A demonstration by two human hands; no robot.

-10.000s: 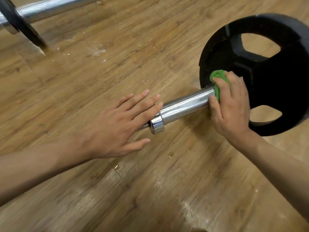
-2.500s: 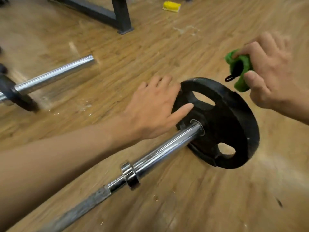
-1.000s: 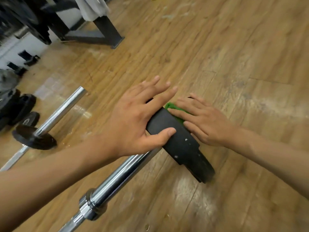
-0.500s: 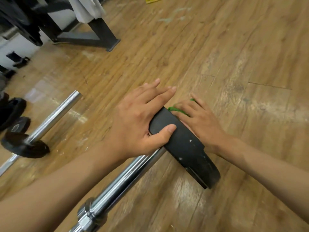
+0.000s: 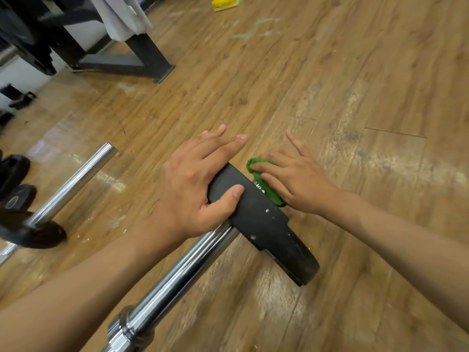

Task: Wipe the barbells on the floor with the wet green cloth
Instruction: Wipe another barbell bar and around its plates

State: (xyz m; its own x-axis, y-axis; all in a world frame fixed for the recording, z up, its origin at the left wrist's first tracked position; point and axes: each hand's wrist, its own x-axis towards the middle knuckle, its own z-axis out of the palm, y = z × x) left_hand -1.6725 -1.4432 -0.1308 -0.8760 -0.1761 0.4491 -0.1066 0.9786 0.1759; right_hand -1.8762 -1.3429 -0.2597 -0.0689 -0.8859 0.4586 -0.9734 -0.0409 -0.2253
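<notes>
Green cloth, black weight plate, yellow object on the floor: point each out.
green cloth [image 5: 270, 193]: head view, lower exposed fold.
black weight plate [image 5: 264, 221]: head view, middle of its rim.
yellow object [image 5: 223, 2]: head view, its top surface.

The left hand [image 5: 193, 191] and right hand [image 5: 299, 184] are seen bare, as are both forearms [image 5: 76, 301]; the fingernails [image 5: 238, 191] are kept short.

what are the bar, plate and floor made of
The bar looks polished, probably chromed steel: mirror-bright streaks. The plate is matte black, maybe rubber or coated metal: dull, white specks. The floor shows wood-grain planks with seams, possibly laminate.
</notes>
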